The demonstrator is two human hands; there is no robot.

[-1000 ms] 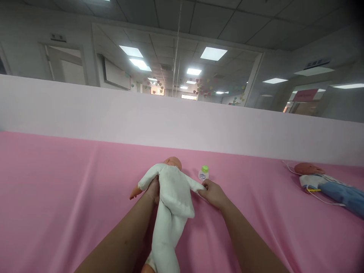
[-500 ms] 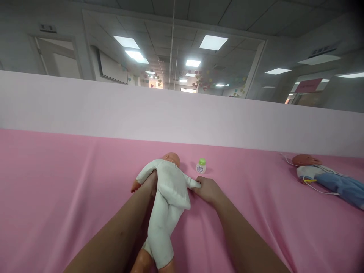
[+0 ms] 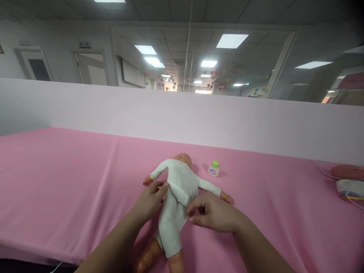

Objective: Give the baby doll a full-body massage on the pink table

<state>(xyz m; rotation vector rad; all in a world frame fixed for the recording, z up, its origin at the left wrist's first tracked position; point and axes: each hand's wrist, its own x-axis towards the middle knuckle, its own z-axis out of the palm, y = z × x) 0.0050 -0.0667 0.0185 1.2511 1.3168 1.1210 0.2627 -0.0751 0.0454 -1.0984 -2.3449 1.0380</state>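
Note:
A baby doll in a white long-sleeved top and white trousers lies on its back, head away from me and arms spread. My left hand is at the top's hem on the doll's left-hand side as I see it, thumb and forefinger closed on the cloth edge. Beside the opposite hip, my right hand is curled, with a gap between thumb and fingers and nothing visible in it. Near the doll's head stands a small clear bottle with a green cap.
Pink cloth covers the padded surface, with a low white wall behind it. At the far right lies a second doll, partly cut off, with thin white tubing. The surface's edge shows at lower left.
My left hand has come out from under the doll's arm to the hem. My right hand has let go of the sleeve, baring the doll's hand, and moved to the hip. The view swung left.

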